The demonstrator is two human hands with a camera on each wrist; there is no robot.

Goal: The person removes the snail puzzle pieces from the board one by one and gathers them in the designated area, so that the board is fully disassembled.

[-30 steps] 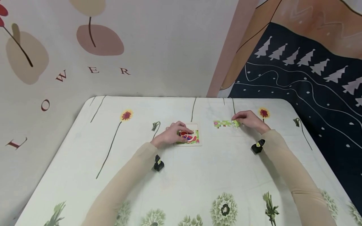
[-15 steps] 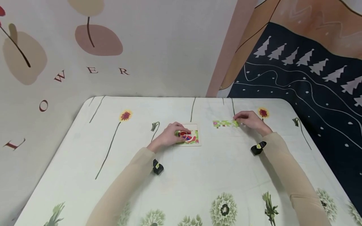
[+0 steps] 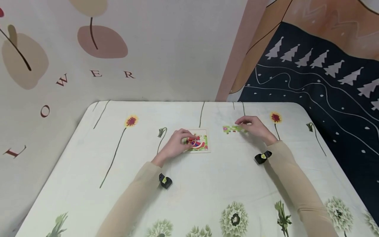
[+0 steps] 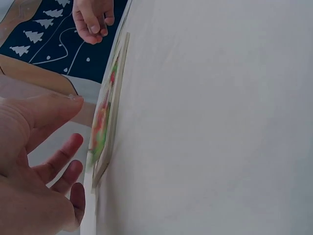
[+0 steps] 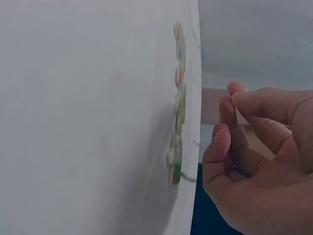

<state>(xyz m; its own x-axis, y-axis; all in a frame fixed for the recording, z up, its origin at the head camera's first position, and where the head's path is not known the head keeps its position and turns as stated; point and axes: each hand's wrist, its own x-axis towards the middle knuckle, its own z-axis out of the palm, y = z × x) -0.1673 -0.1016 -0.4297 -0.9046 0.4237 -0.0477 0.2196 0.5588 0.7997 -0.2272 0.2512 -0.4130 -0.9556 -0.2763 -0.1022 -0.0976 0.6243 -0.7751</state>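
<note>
A jigsaw puzzle board [image 3: 203,142] with a pale border and a red, purple and green picture lies mid-table. My left hand [image 3: 174,143] hovers over its left side, covering part of the picture. In the left wrist view the left hand [image 4: 41,161] has thumb and fingers apart, nothing between them, beside the board [image 4: 103,122]. Further right lies a row of green jigsaw pieces [image 3: 229,129] set edge to edge. Above its right end is my right hand [image 3: 255,127]. The right wrist view shows that hand [image 5: 274,147] with thumb and fingertips close together, no piece visible, clear of the row [image 5: 180,98].
A white flower-printed cloth [image 3: 207,184] covers the table. Behind it rises a pale wall [image 3: 177,65] with printed letters, and a dark tree-patterned cloth [image 3: 311,79] hangs at the right. A small black camera sits on each wrist, the left [image 3: 165,181] and the right [image 3: 262,157].
My right hand has left the row's right-end piece and moved left above the row. The left hand has lifted slightly and drawn back left, baring more of the picture.
</note>
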